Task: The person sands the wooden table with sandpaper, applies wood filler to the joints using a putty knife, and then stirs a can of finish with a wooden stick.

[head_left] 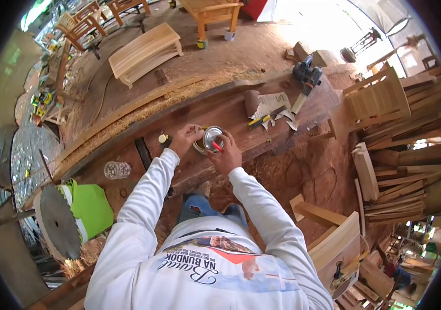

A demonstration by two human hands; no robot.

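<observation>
A small metal can (198,148) with a yellowish rim stands on the wooden bench. Over it is a round silver lid (212,135), slightly tilted. My right hand (228,156) is closed at the lid's right edge, with a slim red-handled tool (217,146) also among its fingers; the tool's kind does not show. At the can's left side, my left hand (184,139) has its fingers pressed together by the rim. A small bottle with a pale yellow cap (163,139) stands just left of that hand.
A clear plastic jar (117,170) sits on the bench's left part. To the right lie a yellow-and-black knife (260,122), torn sandpaper (272,105) and a power tool (307,76). A large saw blade (55,222) stands beside a green container (90,209) at lower left.
</observation>
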